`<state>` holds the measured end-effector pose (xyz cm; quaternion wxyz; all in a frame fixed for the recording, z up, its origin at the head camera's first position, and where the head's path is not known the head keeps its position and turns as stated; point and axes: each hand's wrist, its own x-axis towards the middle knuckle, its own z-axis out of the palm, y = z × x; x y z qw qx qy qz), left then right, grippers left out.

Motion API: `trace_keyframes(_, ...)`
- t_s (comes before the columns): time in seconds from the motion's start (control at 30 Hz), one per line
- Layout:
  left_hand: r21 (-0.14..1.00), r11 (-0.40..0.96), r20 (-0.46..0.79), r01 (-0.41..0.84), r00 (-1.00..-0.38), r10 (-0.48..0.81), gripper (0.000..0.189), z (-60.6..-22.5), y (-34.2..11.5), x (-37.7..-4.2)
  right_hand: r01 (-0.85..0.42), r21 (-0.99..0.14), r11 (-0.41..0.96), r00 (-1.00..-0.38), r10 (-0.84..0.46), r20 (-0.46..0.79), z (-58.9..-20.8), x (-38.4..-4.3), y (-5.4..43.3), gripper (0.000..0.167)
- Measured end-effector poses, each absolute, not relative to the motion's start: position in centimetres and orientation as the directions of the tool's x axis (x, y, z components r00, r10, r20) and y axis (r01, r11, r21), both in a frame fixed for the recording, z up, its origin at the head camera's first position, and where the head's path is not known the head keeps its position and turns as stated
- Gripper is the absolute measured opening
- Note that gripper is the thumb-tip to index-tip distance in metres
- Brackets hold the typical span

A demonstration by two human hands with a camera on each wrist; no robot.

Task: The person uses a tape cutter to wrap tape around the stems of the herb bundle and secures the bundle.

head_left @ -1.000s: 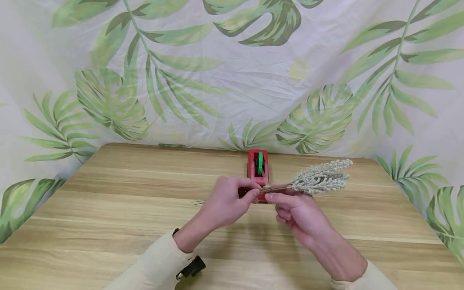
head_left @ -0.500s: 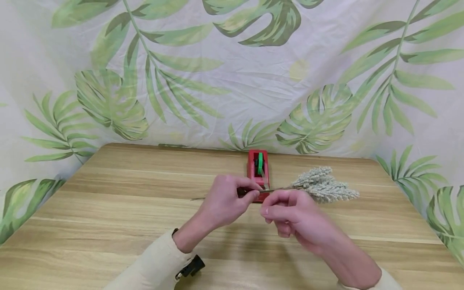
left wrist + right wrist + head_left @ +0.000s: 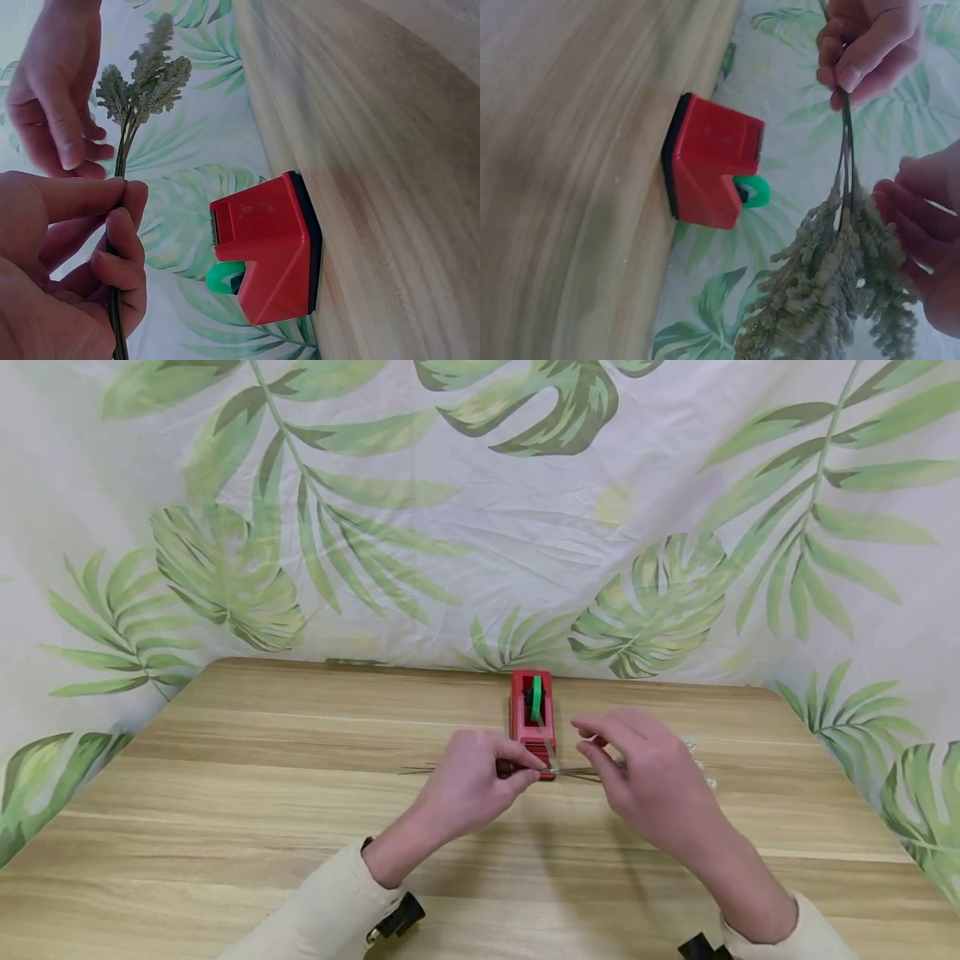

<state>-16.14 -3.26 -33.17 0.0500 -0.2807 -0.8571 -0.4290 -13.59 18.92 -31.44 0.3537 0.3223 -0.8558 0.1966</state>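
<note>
In the head view my left hand [image 3: 480,777] pinches the thin brown stems of a bunch of pale grey-green dried-looking flowers [image 3: 832,277]. The stems stick out past both sides of the grip, and the fluffy heads point away from it. Beside the stems hovers my right hand [image 3: 660,777], fingers loosely bent; I see nothing held in it. From the head camera it hides most of the flower heads. Behind the left fingertips stands a red tape dispenser [image 3: 517,714] with a green roll core [image 3: 537,696]. A clear strip [image 3: 550,747] shows between dispenser and stems.
A wood-grain table [image 3: 300,843] lies under the hands. A white cloth with green leaf prints [image 3: 450,552] hangs along its back edge. Black wrist devices [image 3: 397,918] sit by the sleeves.
My right hand has left its place under the stems and risen over them, now covering the flower heads. The left hand keeps its pinch, having shifted slightly; the stems sit slightly lower.
</note>
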Motion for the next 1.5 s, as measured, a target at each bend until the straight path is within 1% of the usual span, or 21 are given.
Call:
trace_keyframes(0.07, 0.702, 0.476, 0.332, 0.529, -0.835, 0.439, 0.007, -33.2, -3.2, -16.1, -0.688, -0.017, 0.726, -0.538, -0.493, 0.683, -31.8, -13.9, 19.2, 0.029)
trace_keyframes(0.17, 0.688, 0.491, 0.337, 0.535, -0.834, 0.437, 0.006, -33.3, -3.2, -16.1, -0.66, 0.097, 0.745, -0.586, -0.591, 0.554, -31.9, -13.9, 19.6, 0.03)
trace_keyframes(0.3, 0.68, 0.515, 0.322, 0.523, -0.843, 0.431, 0.006, -33.3, -3.2, -16.0, -0.632, 0.187, 0.752, -0.653, -0.646, 0.395, -31.7, -13.7, 19.9, 0.03)
trace_keyframes(0.4, 0.676, 0.527, 0.312, 0.515, -0.848, 0.429, 0.006, -33.2, -3.2, -16.0, -0.624, 0.218, 0.751, -0.667, -0.656, 0.352, -31.7, -13.5, 20.0, 0.03)
trace_keyframes(0.53, 0.663, 0.537, 0.319, 0.522, -0.845, 0.429, 0.005, -33.3, -3.2, -16.1, -0.623, 0.25, 0.741, -0.661, -0.67, 0.339, -31.7, -13.5, 20.0, 0.028)
trace_keyframes(0.67, 0.671, 0.534, 0.314, 0.515, -0.849, 0.425, 0.005, -33.3, -3.2, -16.2, -0.628, 0.251, 0.737, -0.664, -0.675, 0.322, -31.8, -13.5, 20.0, 0.022)
trace_keyframes(0.73, 0.683, 0.529, 0.301, 0.503, -0.854, 0.423, 0.005, -33.3, -3.2, -16.2, -0.639, 0.239, 0.731, -0.652, -0.68, 0.336, -31.9, -13.6, 20.0, 0.018)
trace_keyframes(0.8, 0.693, 0.527, 0.29, 0.493, -0.859, 0.421, 0.005, -33.3, -3.2, -16.2, -0.658, 0.224, 0.719, -0.626, -0.687, 0.369, -32.3, -13.9, 20.1, 0.015)
trace_keyframes(0.93, 0.701, 0.533, 0.273, 0.473, -0.869, 0.412, 0.005, -33.4, -3.4, -16.2, -0.7, 0.211, 0.682, -0.544, -0.702, 0.46, -33.0, -14.6, 20.3, 0.01)
trace_keyframes(1.1, 0.71, 0.547, 0.227, 0.445, -0.879, 0.42, 0.007, -33.4, -3.5, -16.4, -0.728, 0.226, 0.647, -0.465, -0.708, 0.532, -33.7, -15.1, 20.5, 0.011)
trace_keyframes(1.3, 0.722, 0.55, 0.165, 0.42, -0.876, 0.453, 0.005, -33.3, -3.7, -16.6, -0.736, 0.261, 0.624, -0.395, -0.71, 0.583, -33.9, -15.5, 20.5, 0.014)
trace_keyframes(1.4, 0.714, 0.561, 0.137, 0.418, -0.87, 0.474, 0.013, -33.4, -3.8, -16.6, -0.73, 0.286, 0.62, -0.369, -0.711, 0.598, -33.9, -15.6, 20.5, 0.015)
trace_keyframes(1.5, 0.713, 0.565, 0.118, 0.415, -0.865, 0.487, 0.018, -33.4, -3.8, -16.6, -0.721, 0.302, 0.624, -0.358, -0.708, 0.609, -33.8, -15.6, 20.5, 0.015)
